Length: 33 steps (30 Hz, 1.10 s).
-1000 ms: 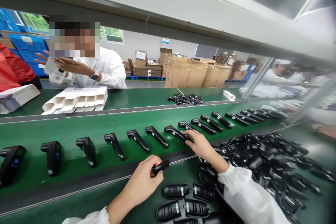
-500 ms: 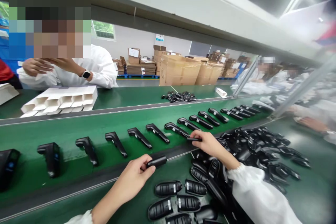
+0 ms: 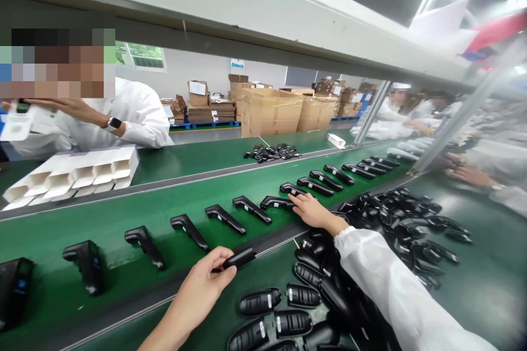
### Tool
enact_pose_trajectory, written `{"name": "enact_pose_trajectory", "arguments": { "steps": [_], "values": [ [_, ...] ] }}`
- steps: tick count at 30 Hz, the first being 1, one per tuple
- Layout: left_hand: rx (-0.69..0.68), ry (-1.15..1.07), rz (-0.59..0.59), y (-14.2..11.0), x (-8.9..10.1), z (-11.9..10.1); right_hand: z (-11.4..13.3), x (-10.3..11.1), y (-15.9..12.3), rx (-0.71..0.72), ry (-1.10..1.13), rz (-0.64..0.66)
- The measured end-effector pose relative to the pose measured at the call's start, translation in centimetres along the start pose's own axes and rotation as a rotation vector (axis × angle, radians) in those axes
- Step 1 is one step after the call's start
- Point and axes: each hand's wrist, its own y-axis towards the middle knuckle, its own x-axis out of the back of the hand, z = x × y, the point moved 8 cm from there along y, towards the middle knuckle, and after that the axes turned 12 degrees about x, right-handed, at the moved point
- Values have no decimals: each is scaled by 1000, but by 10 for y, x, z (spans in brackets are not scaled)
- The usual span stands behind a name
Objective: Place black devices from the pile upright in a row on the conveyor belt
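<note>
My left hand (image 3: 206,279) pinches a smooth black handle cover (image 3: 240,258) between thumb and fingers, above the near edge of the green belt. On the belt, my right hand (image 3: 310,209) has its fingers over the handle end of a black gun-shaped handheld device (image 3: 274,203); its thumb is hidden. That device lies nearly level, unlike its slanted neighbours. More such devices (image 3: 224,218) form a row along the belt. Below my hands, several black handle covers (image 3: 293,322) lie ribbed side up with small white labels, beside a heap of black parts (image 3: 329,279).
Another pile of black parts (image 3: 405,214) lies on the right. Across the belt sit small black pieces (image 3: 272,152) and open white boxes (image 3: 82,173) before a co-worker (image 3: 135,115). A shelf beam (image 3: 247,16) spans overhead; a metal post (image 3: 373,112) stands right.
My right hand has moved slightly left onto the device, which has turned more level. The small black piece in its fingers no longer shows. My left hand still holds the cover. The view has shifted.
</note>
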Motion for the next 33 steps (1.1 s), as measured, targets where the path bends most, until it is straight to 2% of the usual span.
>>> {"name": "enact_pose_trajectory", "arguments": {
  "steps": [3,7,12,15,17,19,21,22,24,26,28,29,31,33],
  "values": [
    [-27,-40,44,4,-8,1,2,-1,4,35,-109,53],
    [31,-106,32,9,-14,5,9,-6,14,24,-127,83],
    [83,-275,-19,8,-22,-13,6,-14,27,-70,-175,90],
    [134,-495,31,5,-30,-21,0,-7,27,-150,-190,69],
    [142,-617,68,5,-37,-27,2,9,20,-222,-198,7],
    [118,-678,104,7,-45,-33,18,29,8,-251,-63,-126],
    [64,-695,133,12,-55,-42,51,41,-2,-155,321,-235],
    [36,-685,142,15,-60,-47,73,42,-5,-54,581,-239],
    [-31,-586,118,18,-65,-56,109,45,-11,115,971,-227],
    [-122,-315,27,12,-59,-63,113,47,-12,144,1098,-281],
    [-202,100,-45,-2,-52,-61,88,46,-8,71,962,-342],
    [-222,311,-33,-10,-50,-55,71,43,-5,33,836,-338],
    [-214,578,42,-25,-48,-34,41,32,3,6,540,-244],
    [-233,671,95,-36,-47,-17,22,14,12,12,250,-99]
  ]
}}
